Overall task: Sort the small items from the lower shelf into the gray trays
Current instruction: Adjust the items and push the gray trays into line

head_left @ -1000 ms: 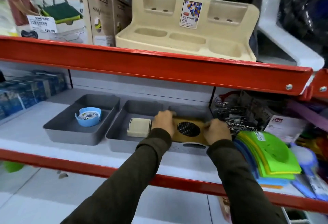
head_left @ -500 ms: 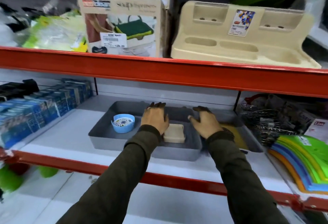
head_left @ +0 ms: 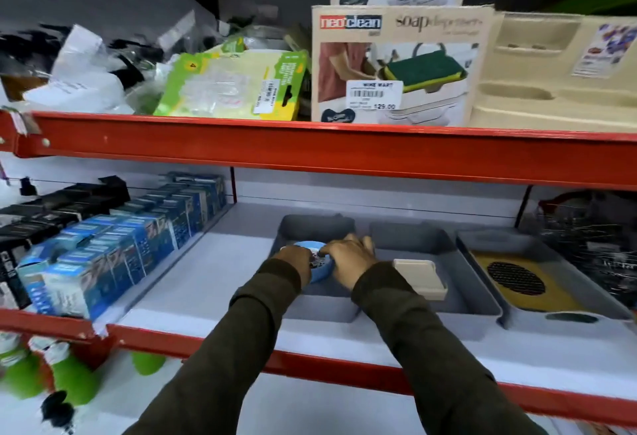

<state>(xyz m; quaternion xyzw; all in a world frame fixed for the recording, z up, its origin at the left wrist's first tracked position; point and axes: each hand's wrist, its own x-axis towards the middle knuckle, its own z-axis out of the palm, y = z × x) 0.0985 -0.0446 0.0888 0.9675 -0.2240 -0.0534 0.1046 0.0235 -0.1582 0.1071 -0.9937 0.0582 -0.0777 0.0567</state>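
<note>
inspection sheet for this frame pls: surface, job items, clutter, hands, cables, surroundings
Surface: white lower shelf with red front rail; bare white patch left of the trays.
Job's things: three gray trays side by side. Left tray holds a blue round item; middle tray a cream rectangular item; right tray a yellow item with black mesh oval.
Clutter: blue boxes at left; wire items at right.
Hands: left hand and right hand both on the blue round item.
Cables: nothing seen.
Surroundings: upper shelf with soap dispenser box, beige organizer.
</note>
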